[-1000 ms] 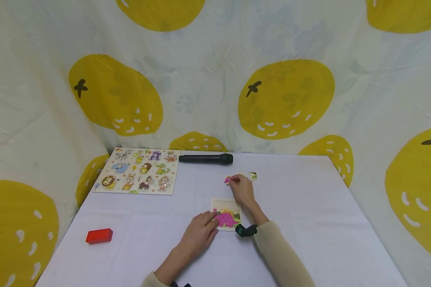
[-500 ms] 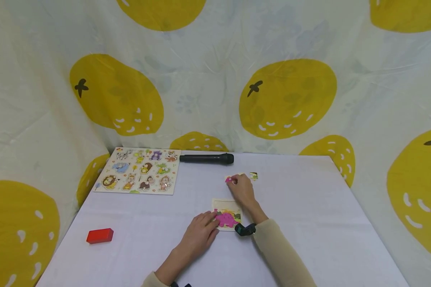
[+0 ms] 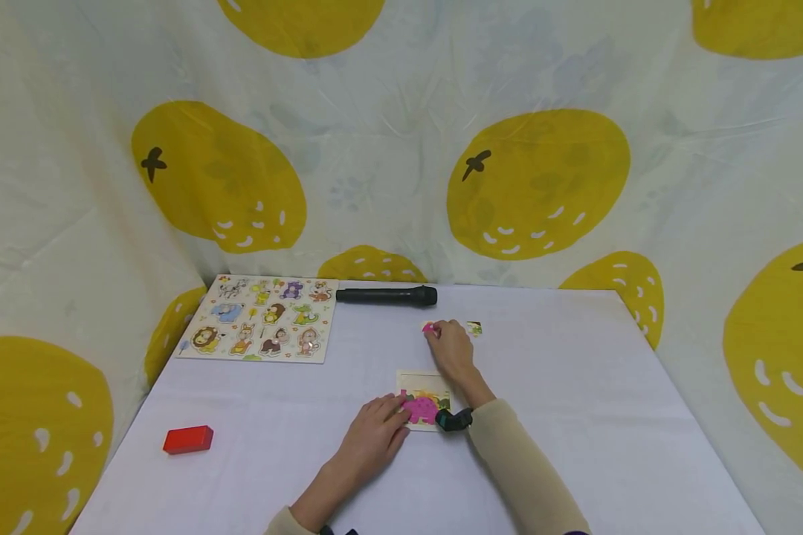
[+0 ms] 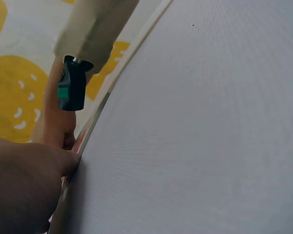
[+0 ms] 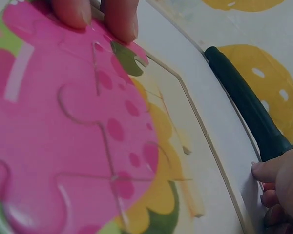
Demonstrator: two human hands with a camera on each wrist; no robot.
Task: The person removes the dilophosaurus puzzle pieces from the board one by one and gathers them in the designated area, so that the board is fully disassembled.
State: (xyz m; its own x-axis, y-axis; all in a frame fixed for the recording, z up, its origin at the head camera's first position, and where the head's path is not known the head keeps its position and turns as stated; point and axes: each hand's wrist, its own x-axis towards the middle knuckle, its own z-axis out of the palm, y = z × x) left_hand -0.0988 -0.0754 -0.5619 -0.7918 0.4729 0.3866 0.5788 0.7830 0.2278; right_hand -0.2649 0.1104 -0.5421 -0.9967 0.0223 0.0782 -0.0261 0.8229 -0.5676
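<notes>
My left hand [image 3: 373, 433] rests at the left side of a small wooden puzzle tray [image 3: 423, 379]. Its fingertips lie on the pink dinosaur jigsaw [image 3: 421, 409], as the right wrist view also shows at the top. The tray's far part is bare wood; joined pieces fill the near part. Beyond the tray, my right hand [image 3: 453, 349] pinches a pink puzzle piece [image 3: 429, 327], mostly covered by the thumb and fingers. In the right wrist view a sliver of pink-red shows under that hand [image 5: 283, 187]. Just right of it lies another small puzzle piece [image 3: 474, 328].
A black microphone [image 3: 387, 296] lies along the table's back edge. Left of it is a large animal puzzle board [image 3: 316, 357]. A red block [image 3: 188, 440] sits at the left front. A fruit-print curtain [image 3: 388, 186] hangs close behind the white table [image 3: 575, 371].
My right hand has shifted slightly away from me, and the pink piece at its fingertips has moved with it. My left hand stays put on the jigsaw.
</notes>
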